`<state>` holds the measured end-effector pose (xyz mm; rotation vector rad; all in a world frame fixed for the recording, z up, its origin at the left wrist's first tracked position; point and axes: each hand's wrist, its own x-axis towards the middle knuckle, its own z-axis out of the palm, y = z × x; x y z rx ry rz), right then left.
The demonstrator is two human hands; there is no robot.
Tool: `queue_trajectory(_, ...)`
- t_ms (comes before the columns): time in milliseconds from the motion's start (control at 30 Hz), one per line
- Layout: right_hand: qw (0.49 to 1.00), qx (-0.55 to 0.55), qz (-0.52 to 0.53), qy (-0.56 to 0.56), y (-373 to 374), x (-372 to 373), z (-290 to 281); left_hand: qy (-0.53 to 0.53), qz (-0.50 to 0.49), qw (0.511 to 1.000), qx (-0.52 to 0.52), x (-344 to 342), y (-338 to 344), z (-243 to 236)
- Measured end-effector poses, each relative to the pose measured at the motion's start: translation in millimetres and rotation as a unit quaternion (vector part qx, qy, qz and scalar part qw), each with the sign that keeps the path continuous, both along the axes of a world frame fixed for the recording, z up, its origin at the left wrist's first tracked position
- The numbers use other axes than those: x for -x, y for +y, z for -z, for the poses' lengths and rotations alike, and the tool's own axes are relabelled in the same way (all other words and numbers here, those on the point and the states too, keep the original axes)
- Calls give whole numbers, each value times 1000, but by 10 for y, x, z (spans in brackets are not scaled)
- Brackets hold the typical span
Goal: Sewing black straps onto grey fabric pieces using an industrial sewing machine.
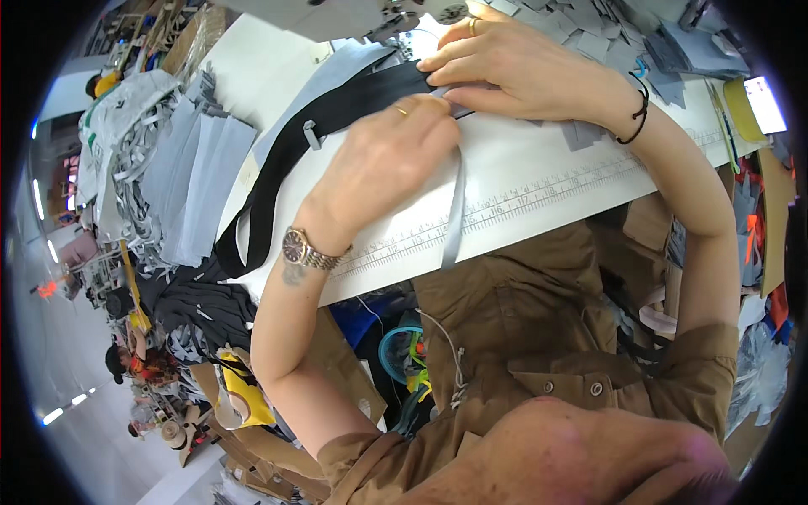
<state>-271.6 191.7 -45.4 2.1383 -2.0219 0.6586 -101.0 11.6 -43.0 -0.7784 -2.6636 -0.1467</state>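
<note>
A long black fabric band [358, 94] curves over the white table towards the white sewing machine [353, 15] and hangs over the table's left edge. My right hand [518, 71] rests beside the machine, its fingers and thumb closed on the band's far end. Close by, my left hand [391, 156] is closed in a pinch on a narrow light-grey strip [456, 206], whose tail drops over the table's front edge. The strip's upper part is partly hidden by my fingers. A small grey clip-like piece [311, 135] sits on the black band.
Light-grey fabric panels [198, 181] are stacked at the left, with a black fabric heap [202, 311] below them. Grey cut pieces [581, 25] lie scattered at the far right. A printed ruler scale [522, 200] runs along the white table's front edge. A blue round basket [400, 349] stands underneath.
</note>
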Motion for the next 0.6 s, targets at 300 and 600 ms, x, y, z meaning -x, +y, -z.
queue_trajectory(300, 997, 16, -52, 49, -102, 81, -16, -25, 101, 993, -61, -407, 838, -224)
queue_trajectory(600, 997, 11, -49, 65, -123, 33, -59, 51, -218, 974, -44, -63, 22, 16)
